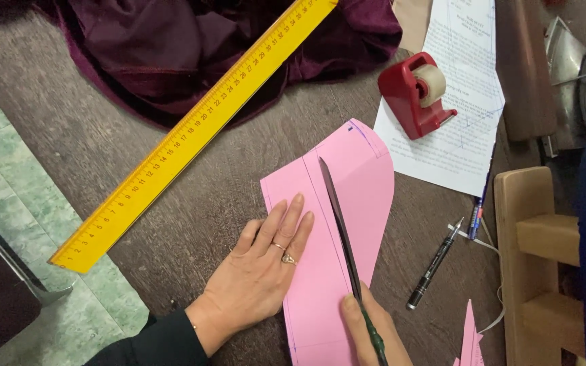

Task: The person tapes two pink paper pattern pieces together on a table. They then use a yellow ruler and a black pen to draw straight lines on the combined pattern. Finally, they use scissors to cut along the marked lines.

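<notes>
Pink paper pattern piece (364, 176), a thin curved-edged sheet marked with faint pencil lines, lies flat on the dark wooden desk (191, 210) near its front edge, between the two hands. It looks light and limp, likely to slide or buckle unless it is pinned down, and easy to tear along a cut.

At far left a long yellow wooden ruler (191, 132) lies slantwise on the desk, its upper end over a heap of dark maroon velvet cloth (191, 47). Next comes the left hand (266, 264), fingers spread and pressed flat on the sheet's left strip; that flat press beside the cutting line seems the sound place to hold so flimsy a sheet. Just to its right, long dark-bladed scissors (339, 224) run up the sheet along a drawn line. The right hand (371, 332) closes on their handles at the lower edge of view, thumb on top; the grip itself is partly cut off.

Further right stand a red tape dispenser (416, 95) on a printed white paper (466, 129), a black pen (435, 263), and a pale wooden block frame (537, 257).
</notes>
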